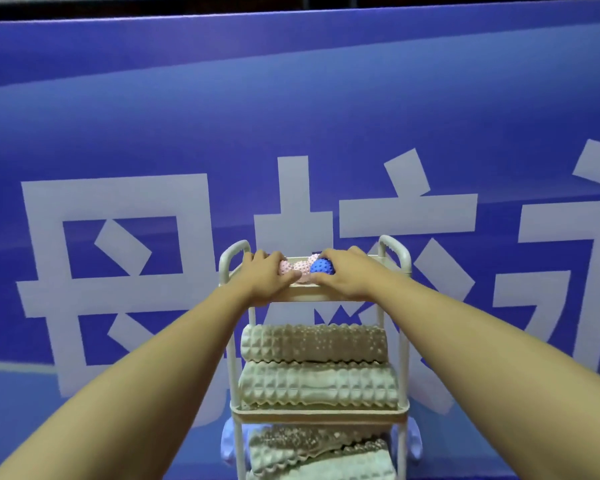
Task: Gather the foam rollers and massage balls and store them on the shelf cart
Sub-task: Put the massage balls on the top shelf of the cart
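Observation:
A white three-tier shelf cart (314, 414) stands in front of me. Pink spiky massage balls (300, 270) and a blue spiky ball (322, 266) lie in its top tray. My left hand (269, 277) rests over the pink balls at the tray's left. My right hand (347, 273) covers the blue ball at the right. Two beige ridged foam rollers (314, 342) (317, 384) are stacked on the middle shelf. More beige rollers (321, 455) lie on the bottom shelf.
A blue banner wall (291, 116) with large white characters rises right behind the cart. Pale blue cart wheels (229, 445) show at the bottom corners. The floor (18, 403) around the cart is blue.

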The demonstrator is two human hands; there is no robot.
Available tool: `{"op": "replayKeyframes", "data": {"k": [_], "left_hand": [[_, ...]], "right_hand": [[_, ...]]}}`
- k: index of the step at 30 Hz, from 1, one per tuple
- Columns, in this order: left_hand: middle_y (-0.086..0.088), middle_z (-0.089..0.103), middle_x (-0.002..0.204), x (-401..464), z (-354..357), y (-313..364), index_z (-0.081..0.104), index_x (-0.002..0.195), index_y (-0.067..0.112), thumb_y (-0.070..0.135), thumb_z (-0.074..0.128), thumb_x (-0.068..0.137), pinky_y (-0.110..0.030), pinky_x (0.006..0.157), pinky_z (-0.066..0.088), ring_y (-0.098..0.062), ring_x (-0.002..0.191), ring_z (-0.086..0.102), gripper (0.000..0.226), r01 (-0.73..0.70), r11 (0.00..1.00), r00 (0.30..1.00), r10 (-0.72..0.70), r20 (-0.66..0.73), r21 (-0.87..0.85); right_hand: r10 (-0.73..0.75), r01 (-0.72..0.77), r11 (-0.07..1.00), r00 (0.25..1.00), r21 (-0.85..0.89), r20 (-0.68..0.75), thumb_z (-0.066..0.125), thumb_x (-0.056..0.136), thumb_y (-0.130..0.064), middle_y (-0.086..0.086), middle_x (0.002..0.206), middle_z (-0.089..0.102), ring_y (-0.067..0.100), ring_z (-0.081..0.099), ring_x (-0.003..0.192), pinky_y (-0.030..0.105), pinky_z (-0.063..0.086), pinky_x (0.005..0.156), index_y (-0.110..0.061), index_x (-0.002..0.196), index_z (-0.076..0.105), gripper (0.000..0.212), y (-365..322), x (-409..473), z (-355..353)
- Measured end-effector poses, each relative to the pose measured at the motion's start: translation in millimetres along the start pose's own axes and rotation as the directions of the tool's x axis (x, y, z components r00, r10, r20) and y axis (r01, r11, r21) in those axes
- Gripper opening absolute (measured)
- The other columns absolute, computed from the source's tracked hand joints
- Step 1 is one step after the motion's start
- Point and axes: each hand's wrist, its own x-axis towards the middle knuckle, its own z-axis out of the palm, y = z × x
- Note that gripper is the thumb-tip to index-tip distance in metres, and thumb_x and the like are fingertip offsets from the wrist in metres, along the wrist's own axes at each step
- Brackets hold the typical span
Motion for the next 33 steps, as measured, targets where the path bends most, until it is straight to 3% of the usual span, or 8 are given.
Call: {"op": "replayKeyframes", "data": {"k": [5, 8, 11, 13, 17, 24, 30, 33], "left_hand": [[-0.008, 0.039, 0.132, 1.0, 3.3, -10.3, 0.043, 0.138, 0.024, 0.059, 0.064, 0.09, -0.039, 0.107, 0.033, -0.027, 0.129, 0.031, 0.063, 0.003, 0.993, 0.997, -0.013, -0.082, -0.114], [-0.002, 0.05, 0.109, -0.4, 3.9, -11.8, 0.055, 0.108, 0.023, 0.055, 0.064, 0.091, -0.032, 0.087, 0.039, -0.023, 0.113, 0.045, 0.037, -0.014, 0.997, 0.99, 0.003, -0.14, -0.074], [0.0, 0.063, 0.088, -1.8, 9.0, -8.6, 0.057, 0.096, 0.022, 0.052, 0.045, 0.101, -0.029, 0.062, 0.039, -0.015, 0.08, 0.059, 0.033, -0.009, 0.999, 0.999, 0.008, -0.035, -0.03], [-0.002, 0.064, 0.092, -2.5, 10.6, -6.4, 0.054, 0.098, 0.023, 0.048, 0.033, 0.103, -0.035, 0.067, 0.046, -0.017, 0.079, 0.061, 0.033, 0.001, 0.999, 1.0, -0.001, 0.004, 0.041], [-0.002, 0.059, 0.095, -3.9, 12.8, -4.7, 0.048, 0.1, 0.021, 0.046, 0.025, 0.102, -0.039, 0.074, 0.044, -0.022, 0.083, 0.06, 0.034, 0.022, 0.993, 0.999, -0.025, 0.02, 0.113], [-0.011, 0.056, 0.103, -6.6, 13.6, -0.6, 0.044, 0.111, 0.014, 0.024, 0.026, 0.103, -0.041, 0.069, 0.048, -0.027, 0.087, 0.055, 0.022, -0.073, 0.938, 0.996, 0.053, 0.066, 0.34], [-0.013, 0.06, 0.128, -11.9, 23.1, -0.3, 0.045, 0.135, 0.011, 0.025, 0.03, 0.106, -0.042, 0.076, 0.055, -0.032, 0.109, 0.06, 0.036, -0.064, 0.93, 0.987, 0.113, -0.115, 0.363], [-0.007, 0.061, 0.133, -18.5, 25.3, -4.7, 0.05, 0.141, 0.017, 0.041, 0.03, 0.107, -0.04, 0.086, 0.047, -0.026, 0.115, 0.06, 0.046, -0.068, 0.98, 0.95, 0.121, -0.288, 0.189]], "right_hand": [[0.094, -0.082, 0.992, 0.987, 0.096, -0.131, 0.054, 0.094, -0.061, 0.003, 0.137, 0.057, 0.025, 0.05, 0.122, 0.045, 0.051, 0.095, -0.026, 0.141, 0.049, 0.059, 0.6, 13.6, 22.2], [0.114, -0.11, 0.993, 0.967, 0.03, -0.228, 0.056, 0.094, -0.059, 0.002, 0.133, 0.047, 0.024, 0.038, 0.128, 0.041, 0.044, 0.099, -0.03, 0.13, 0.054, 0.046, -2.8, 9.4, 25.3], [0.104, -0.114, 0.993, 0.967, -0.03, -0.233, 0.044, 0.1, -0.058, -0.001, 0.116, 0.06, 0.023, 0.051, 0.112, 0.042, 0.046, 0.092, -0.029, 0.107, 0.064, 0.036, -5.3, 4.9, 29.1], [0.085, -0.1, 0.993, 0.975, -0.066, -0.203, 0.033, 0.104, -0.05, 0.001, 0.107, 0.062, 0.024, 0.056, 0.104, 0.042, 0.047, 0.084, -0.024, 0.1, 0.065, 0.042, -8.0, -1.9, 28.5], [0.035, -0.063, 0.979, 0.989, -0.196, -0.143, 0.024, 0.107, -0.031, 0.005, 0.109, 0.056, 0.028, 0.053, 0.108, 0.044, 0.049, 0.083, -0.023, 0.116, 0.057, 0.034, -9.5, -9.4, 24.9], [0.038, -0.066, 0.964, 0.993, -0.256, -0.116, 0.023, 0.108, -0.031, 0.009, 0.118, 0.057, 0.03, 0.052, 0.113, 0.042, 0.045, 0.077, -0.027, 0.134, 0.05, 0.038, -6.1, -4.8, 28.2], [0.021, -0.055, 0.978, 0.986, -0.2, -0.166, 0.022, 0.108, -0.039, 0.005, 0.116, 0.059, 0.026, 0.055, 0.109, 0.044, 0.05, 0.084, -0.026, 0.127, 0.059, 0.043, -5.0, -7.8, 31.3], [-0.034, 0.022, 0.999, 0.961, -0.046, -0.276, 0.029, 0.107, -0.047, -0.004, 0.113, 0.062, 0.02, 0.058, 0.107, 0.04, 0.048, 0.087, -0.026, 0.118, 0.065, 0.043, -0.9, -15.4, 33.1]]}}
